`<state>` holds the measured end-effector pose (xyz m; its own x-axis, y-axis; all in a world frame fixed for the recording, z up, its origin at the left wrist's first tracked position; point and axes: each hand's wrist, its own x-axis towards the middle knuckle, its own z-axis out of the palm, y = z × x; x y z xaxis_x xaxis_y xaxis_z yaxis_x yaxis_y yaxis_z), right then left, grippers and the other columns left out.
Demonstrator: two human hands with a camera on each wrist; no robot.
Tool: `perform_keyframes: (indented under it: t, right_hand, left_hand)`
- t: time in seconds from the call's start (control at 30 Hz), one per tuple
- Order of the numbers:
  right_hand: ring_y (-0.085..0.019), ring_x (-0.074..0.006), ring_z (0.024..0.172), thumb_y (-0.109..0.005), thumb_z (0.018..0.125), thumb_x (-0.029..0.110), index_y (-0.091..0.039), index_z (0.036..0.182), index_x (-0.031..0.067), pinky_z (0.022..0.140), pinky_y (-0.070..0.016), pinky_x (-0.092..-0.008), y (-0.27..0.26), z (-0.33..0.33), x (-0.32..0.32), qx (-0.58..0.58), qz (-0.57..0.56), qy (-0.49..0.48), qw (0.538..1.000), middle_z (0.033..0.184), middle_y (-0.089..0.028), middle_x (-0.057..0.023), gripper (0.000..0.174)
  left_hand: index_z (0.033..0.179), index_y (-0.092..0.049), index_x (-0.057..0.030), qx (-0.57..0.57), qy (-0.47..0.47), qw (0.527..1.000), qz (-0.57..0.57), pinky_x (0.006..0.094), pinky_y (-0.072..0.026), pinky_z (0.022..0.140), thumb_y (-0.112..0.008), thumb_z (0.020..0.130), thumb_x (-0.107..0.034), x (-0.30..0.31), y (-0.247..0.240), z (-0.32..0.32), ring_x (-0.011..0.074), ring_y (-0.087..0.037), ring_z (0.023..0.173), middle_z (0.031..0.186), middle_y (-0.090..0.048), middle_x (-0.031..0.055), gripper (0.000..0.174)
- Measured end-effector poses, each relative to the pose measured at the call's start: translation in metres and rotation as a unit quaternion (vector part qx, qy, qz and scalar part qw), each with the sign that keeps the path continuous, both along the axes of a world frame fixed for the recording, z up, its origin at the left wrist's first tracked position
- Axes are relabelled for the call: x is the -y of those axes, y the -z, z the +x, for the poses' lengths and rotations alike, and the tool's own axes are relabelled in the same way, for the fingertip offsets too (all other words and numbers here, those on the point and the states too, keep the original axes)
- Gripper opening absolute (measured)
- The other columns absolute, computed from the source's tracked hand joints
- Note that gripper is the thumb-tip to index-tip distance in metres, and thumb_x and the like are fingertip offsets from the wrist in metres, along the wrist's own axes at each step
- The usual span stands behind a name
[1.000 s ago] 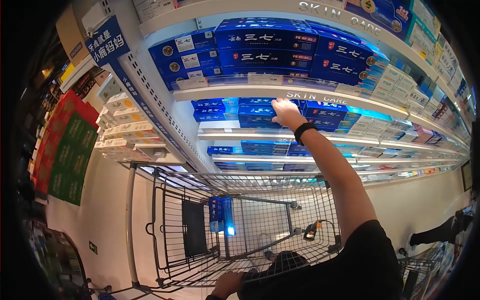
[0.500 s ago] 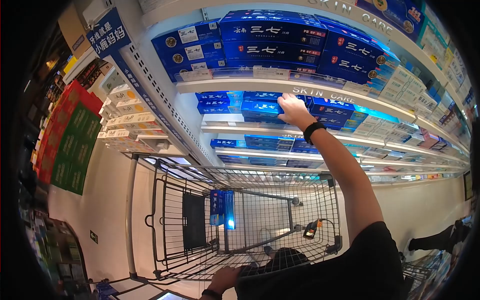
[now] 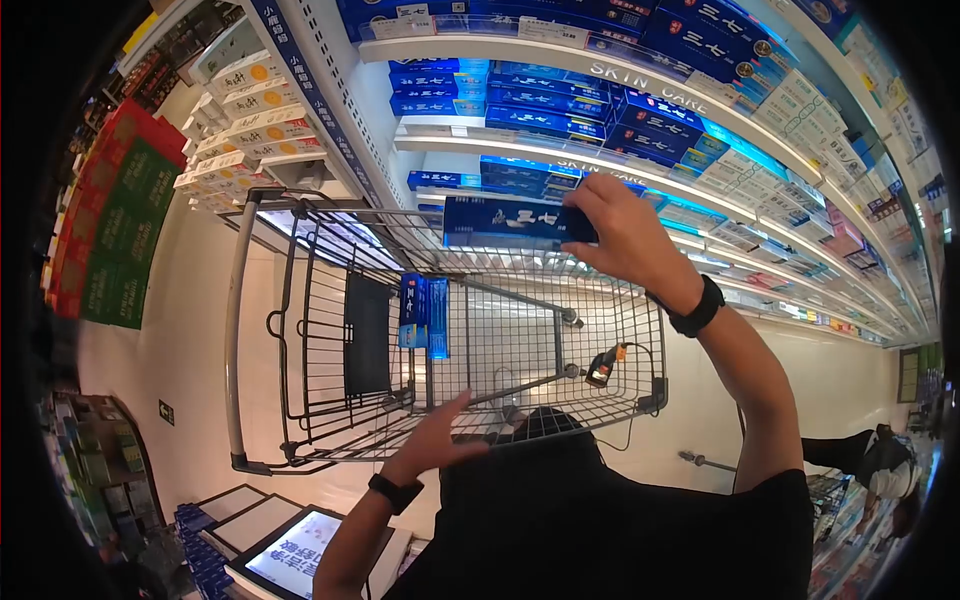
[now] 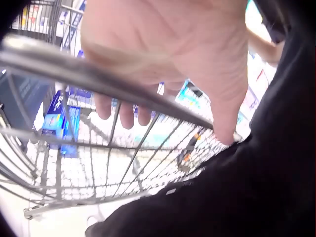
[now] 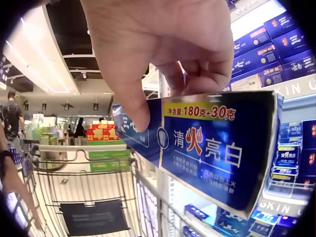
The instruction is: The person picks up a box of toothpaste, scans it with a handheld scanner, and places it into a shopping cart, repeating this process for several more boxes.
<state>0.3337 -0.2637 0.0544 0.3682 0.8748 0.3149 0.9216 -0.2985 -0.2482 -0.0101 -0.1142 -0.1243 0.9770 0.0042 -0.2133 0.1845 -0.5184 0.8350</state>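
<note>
My right hand (image 3: 630,235) pinches the end of a dark blue toothpaste box (image 3: 510,220) above the far side of the shopping cart (image 3: 368,335). In the right wrist view, the thumb lies on the printed face of this box (image 5: 212,158), with the fingers behind it. My left hand (image 3: 435,440) hovers at the cart's near side, fingers spread and holding nothing. The left wrist view shows its palm (image 4: 168,39) by the metal rim (image 4: 118,86). Inside the cart, a dark blue toothpaste box (image 3: 411,310) lies beside a lighter blue box (image 3: 438,318).
Lit shelves (image 3: 470,130) with stacked blue boxes stand beyond the cart. A black and orange device (image 3: 600,367) hangs by the cart's right end. White boxes (image 3: 255,130) and a red and green stack (image 3: 110,230) are at left. Another person (image 3: 880,465) is at far right.
My right hand has come off the middle shelf with a toothpaste box and moved down over the cart. My left hand has left the cart's near edge and spread its fingers. The view has tilted downward.
</note>
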Motion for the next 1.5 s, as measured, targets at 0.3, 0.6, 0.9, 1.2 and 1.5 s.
perform_keyframes:
  t: [0.3,0.6,0.9,1.2,1.5]
  right_hand:
    - [-0.059,-0.0306,0.097,-0.083,0.064,0.020,-0.062,0.102,0.0036,0.077,-0.0522,-0.0401,0.007,-0.116,0.053,-0.109,-0.095,-0.020,0.989,0.098,-0.058,-0.0098,0.046]
    - [-0.058,-0.0319,0.103,-0.079,0.072,0.027,-0.062,0.112,0.0014,0.085,-0.0488,-0.0396,0.007,-0.121,0.088,-0.177,-0.088,0.003,0.980,0.102,-0.061,-0.0132,0.050]
    - [-0.056,-0.0237,0.114,-0.067,0.089,0.039,-0.044,0.139,0.0033,0.087,-0.0505,-0.0331,0.077,-0.144,0.154,-0.514,0.258,0.205,0.792,0.128,-0.056,-0.0169,0.066]
    - [-0.062,-0.0124,0.085,-0.071,0.086,0.030,-0.046,0.132,-0.0101,0.071,-0.0527,-0.0267,0.085,-0.180,0.139,-0.615,0.222,0.172,0.737,0.099,-0.067,-0.0097,0.067]
    - [-0.058,-0.0106,0.071,-0.069,0.086,0.015,-0.047,0.132,-0.0083,0.059,-0.0485,-0.0241,0.089,-0.191,0.137,-0.613,0.240,0.187,0.729,0.102,-0.065,-0.0096,0.056]
  left_hand:
    - [0.142,-0.036,-0.0064,0.075,-0.201,0.883,-0.418,0.0353,-0.0509,0.093,-0.065,0.085,-0.012,-0.012,-0.106,0.061,0.0193,-0.059,0.108,0.125,-0.054,0.0122,0.065]
    - [0.120,-0.054,-0.0003,0.045,-0.163,0.892,-0.418,0.0274,-0.0473,0.088,-0.060,0.092,-0.010,0.001,-0.087,0.058,0.0110,-0.057,0.098,0.107,-0.062,0.0045,0.030]
    - [0.121,-0.050,0.0020,0.024,-0.227,0.869,-0.439,0.0325,-0.0597,0.076,-0.052,0.099,-0.032,-0.017,-0.064,0.044,0.0191,-0.066,0.093,0.107,-0.064,0.0106,0.041]
    - [0.115,-0.053,0.0015,0.013,-0.226,0.832,-0.506,0.0257,-0.0590,0.068,-0.048,0.099,-0.040,-0.016,-0.067,0.036,0.0156,-0.068,0.080,0.096,-0.066,0.0098,0.044]
    - [0.121,-0.052,-0.0054,0.016,-0.271,0.826,-0.493,0.0235,-0.0566,0.071,-0.049,0.099,-0.043,-0.013,-0.079,0.036,0.0151,-0.068,0.081,0.099,-0.066,0.0064,0.044]
